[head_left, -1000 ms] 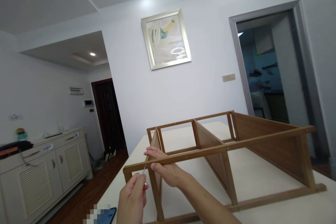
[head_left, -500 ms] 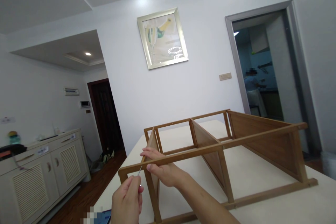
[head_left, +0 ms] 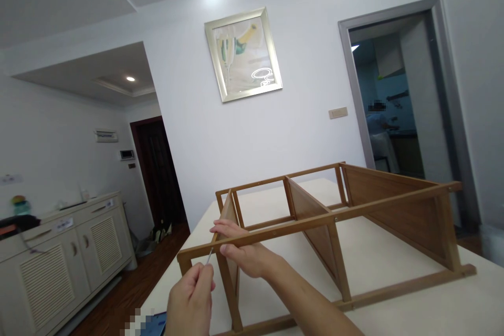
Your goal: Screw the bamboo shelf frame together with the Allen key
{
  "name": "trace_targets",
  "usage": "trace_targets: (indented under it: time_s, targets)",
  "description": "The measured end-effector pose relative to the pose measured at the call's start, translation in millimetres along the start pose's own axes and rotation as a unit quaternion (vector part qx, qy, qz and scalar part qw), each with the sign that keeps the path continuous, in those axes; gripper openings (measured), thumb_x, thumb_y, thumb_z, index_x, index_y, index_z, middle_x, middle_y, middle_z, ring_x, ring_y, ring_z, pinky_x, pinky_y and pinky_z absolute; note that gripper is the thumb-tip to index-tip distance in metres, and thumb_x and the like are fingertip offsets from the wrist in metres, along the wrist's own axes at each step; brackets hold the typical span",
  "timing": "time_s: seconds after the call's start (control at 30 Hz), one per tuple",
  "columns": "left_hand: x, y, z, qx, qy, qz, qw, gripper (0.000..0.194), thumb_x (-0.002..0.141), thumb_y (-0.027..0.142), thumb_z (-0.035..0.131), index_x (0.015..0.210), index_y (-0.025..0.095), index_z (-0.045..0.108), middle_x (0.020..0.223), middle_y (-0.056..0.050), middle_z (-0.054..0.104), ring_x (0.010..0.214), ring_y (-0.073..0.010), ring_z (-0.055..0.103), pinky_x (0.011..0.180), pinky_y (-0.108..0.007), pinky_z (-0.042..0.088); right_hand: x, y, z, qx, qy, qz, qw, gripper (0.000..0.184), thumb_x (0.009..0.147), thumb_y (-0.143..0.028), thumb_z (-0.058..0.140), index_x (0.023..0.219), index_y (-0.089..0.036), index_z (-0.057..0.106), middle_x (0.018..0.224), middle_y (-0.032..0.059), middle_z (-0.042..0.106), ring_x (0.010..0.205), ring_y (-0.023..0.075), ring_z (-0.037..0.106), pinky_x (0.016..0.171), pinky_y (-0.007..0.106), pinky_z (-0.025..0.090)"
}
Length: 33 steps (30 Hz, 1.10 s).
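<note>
1. Lying on its side on the white table [head_left: 386, 257], the wooden frame [head_left: 275, 231] spans most of the near view, w/ its middle panel [head_left: 311, 210] & end panel [head_left: 394, 207] upright
2. Left hand [head_left: 191, 302] pinches a thin metal tool [head_left: 210, 256] betw. thumb & fingers; tip meets the near upper rail by the leftmost crosspiece [head_left: 228, 289]; handle end hidden in the grip, so type unclear
3. Right hand [head_left: 252, 261] is spread over that same rail, thumb on the near side & fingers reaching across, just beside the tool tip
4. Handling, as a judgement: wooden frame prob. stiff & fairly light for its size, but long & awkward; thin rails may flex or rack a bit if pushed from one corner. Smooth finish, maybe slightly slippery, not fragile
5. Best hold: rails close to the crosspiece joints, one hand each side of the middle, rather than the thin panels; bracing right by the tool tip suits the load there
6. Tool looks slim, rigid & light; it could skid off if tilted, so a firm pinch in line w/ the shaft is best
7. Blue-screened device [head_left: 156, 324] sits at the table edge, near left hand
</note>
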<state>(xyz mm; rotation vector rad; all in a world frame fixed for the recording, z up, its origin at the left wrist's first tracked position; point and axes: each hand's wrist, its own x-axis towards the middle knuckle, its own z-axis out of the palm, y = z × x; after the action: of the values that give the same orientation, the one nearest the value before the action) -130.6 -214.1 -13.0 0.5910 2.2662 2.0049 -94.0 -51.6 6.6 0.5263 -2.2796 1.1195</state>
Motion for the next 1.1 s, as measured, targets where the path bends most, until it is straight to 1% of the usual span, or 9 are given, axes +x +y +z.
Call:
trace_targets:
  time_s: [0.13,0.27,0.4,0.6,0.8,0.87,0.93,1.03,1.1]
  targets:
    - [-2,2,-0.8,-0.032,-0.021,0.001,0.999,0.039,0.076,0.052,0.049,0.052,0.023,0.042,0.041,0.006,0.034,0.039,-0.0099,0.03,0.044,-0.025,0.027,0,1,0,0.003,-0.001,-0.003,1.0,0.046,0.094,-0.025,0.044,0.138,-0.015,0.049,0.152,0.0125,0.038,0.142,0.0196,0.034,0.12,0.038,0.023]
    - [-2,7,-4.6,0.075,0.024,0.062,0.995,0.037,0.072,0.049,0.055,0.051,0.022,0.042,0.045,0.005,0.04,0.046,-0.0106,0.036,0.047,-0.024,0.026,0,2,0,0.005,-0.002,-0.011,1.0,0.046,0.094,-0.025,0.045,0.139,-0.016,0.049,0.152,0.0119,0.039,0.143,0.0195,0.034,0.121,0.038,0.022]
    - [-2,12,-5.8,-0.015,-0.067,-0.01,0.998,0.039,0.074,0.054,0.048,0.05,0.024,0.041,0.038,0.005,0.034,0.037,-0.0105,0.028,0.045,-0.026,0.026,0,2,0,0.001,0.003,-0.011,1.0,0.046,0.094,-0.026,0.046,0.138,-0.017,0.049,0.152,0.0117,0.04,0.143,0.0184,0.034,0.121,0.037,0.023]
    - [-4,23,-14.9,0.162,0.022,0.101,0.981,0.036,0.073,0.044,0.053,0.047,0.022,0.042,0.041,0.003,0.044,0.041,-0.0134,0.041,0.047,-0.025,0.025,-1,2,0,0.003,0.0,0.0,1.0,0.045,0.095,-0.027,0.046,0.139,-0.019,0.049,0.153,0.0099,0.039,0.143,0.0186,0.033,0.121,0.037,0.022]
    - [1,18,-13.3,-0.074,-0.131,-0.058,0.987,0.043,0.071,0.059,0.051,0.049,0.024,0.042,0.04,0.006,0.034,0.036,-0.0111,0.031,0.043,-0.026,0.026,0,4,1,0.005,0.001,0.0,1.0,0.047,0.096,-0.028,0.045,0.141,-0.015,0.047,0.153,0.0121,0.038,0.145,0.0177,0.03,0.122,0.036,0.02]
    - [-1,16,-8.7,-0.07,-0.102,-0.053,0.991,0.042,0.073,0.058,0.048,0.05,0.024,0.043,0.043,0.004,0.037,0.04,-0.0129,0.036,0.047,-0.027,0.031,0,3,1,0.011,0.004,0.018,1.0,0.047,0.096,-0.028,0.044,0.141,-0.015,0.048,0.154,0.012,0.036,0.145,0.0185,0.029,0.122,0.037,0.019]
    - [-2,16,-5.8,0.055,-0.027,0.014,0.998,0.036,0.077,0.05,0.047,0.052,0.023,0.045,0.047,0.001,0.044,0.048,-0.0157,0.043,0.053,-0.027,0.031,1,3,1,0.018,0.005,0.028,0.999,0.046,0.096,-0.027,0.044,0.141,-0.017,0.048,0.155,0.011,0.035,0.146,0.0189,0.029,0.122,0.038,0.019]
    - [0,19,-4.4,0.261,0.087,0.138,0.951,0.029,0.08,0.04,0.046,0.056,0.023,0.047,0.056,-0.003,0.053,0.056,-0.0187,0.046,0.058,-0.027,0.025,1,3,1,0.023,0.005,0.028,0.999,0.045,0.096,-0.028,0.044,0.14,-0.02,0.048,0.155,0.0096,0.036,0.145,0.0188,0.03,0.122,0.039,0.02]
    - [2,21,-4.3,0.317,0.101,0.159,0.929,0.029,0.081,0.038,0.045,0.057,0.023,0.049,0.059,-0.005,0.056,0.057,-0.02,0.046,0.059,-0.028,0.022,1,3,1,0.019,0.003,0.027,0.999,0.045,0.096,-0.028,0.045,0.14,-0.02,0.049,0.155,0.0092,0.036,0.145,0.0189,0.03,0.122,0.04,0.021]
